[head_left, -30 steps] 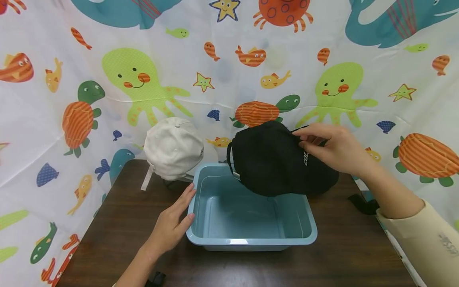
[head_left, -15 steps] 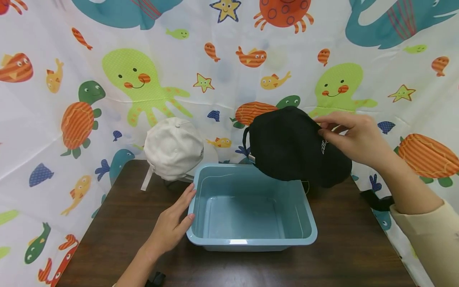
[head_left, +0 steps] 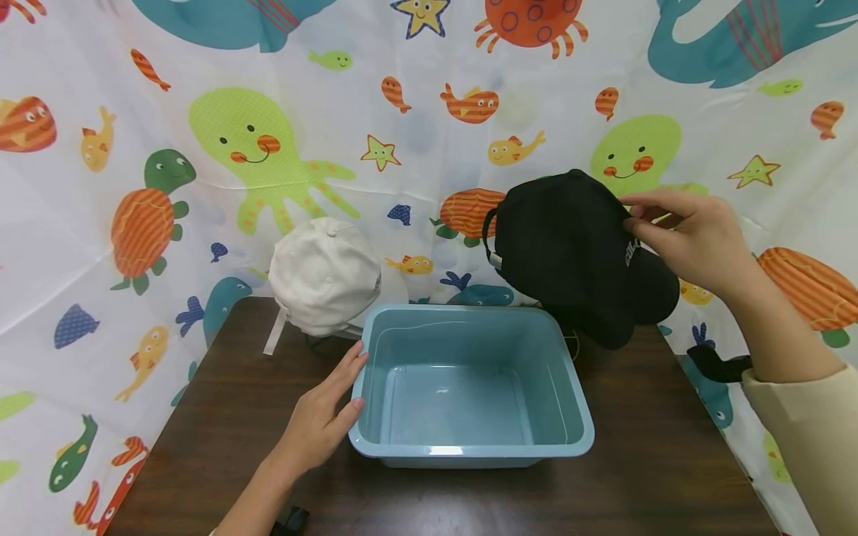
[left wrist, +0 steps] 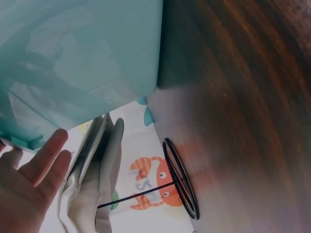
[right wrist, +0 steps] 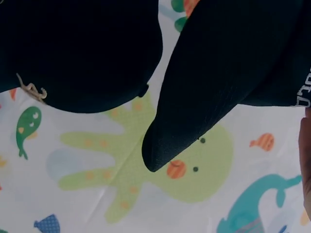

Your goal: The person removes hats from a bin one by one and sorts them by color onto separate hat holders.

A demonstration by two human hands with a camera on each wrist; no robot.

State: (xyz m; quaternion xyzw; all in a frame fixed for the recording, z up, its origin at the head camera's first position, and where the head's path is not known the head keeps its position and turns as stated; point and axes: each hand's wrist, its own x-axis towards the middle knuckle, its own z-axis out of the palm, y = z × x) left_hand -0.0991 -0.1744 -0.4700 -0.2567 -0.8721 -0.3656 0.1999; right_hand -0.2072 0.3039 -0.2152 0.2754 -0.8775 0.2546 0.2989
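Note:
My right hand (head_left: 697, 238) pinches a black baseball cap (head_left: 563, 253) by its front, near white lettering. The cap hangs behind the back right corner of a blue plastic basin (head_left: 469, 451), its brim tilted down to the right. In the right wrist view, the brim (right wrist: 194, 97) of this cap fills the upper right, with a sliver of the hand (right wrist: 306, 165) at the edge. My left hand (head_left: 318, 424) rests with extended fingers on the basin's left rim. A white baseball cap (head_left: 325, 275) sits beyond it, on a black wire stand (left wrist: 181, 179) in the left wrist view.
A second dark rounded shape (right wrist: 87, 58) with a beige cord shows in the right wrist view. The basin stands on a dark wooden table (head_left: 201, 439). Close behind hangs a white curtain (head_left: 429, 149) printed with sea animals. A black strap (head_left: 717, 365) hangs at my right wrist.
My right hand has moved right and up, taking the black cap from over the basin to behind its right corner. The left hand, basin and white cap have stayed put.

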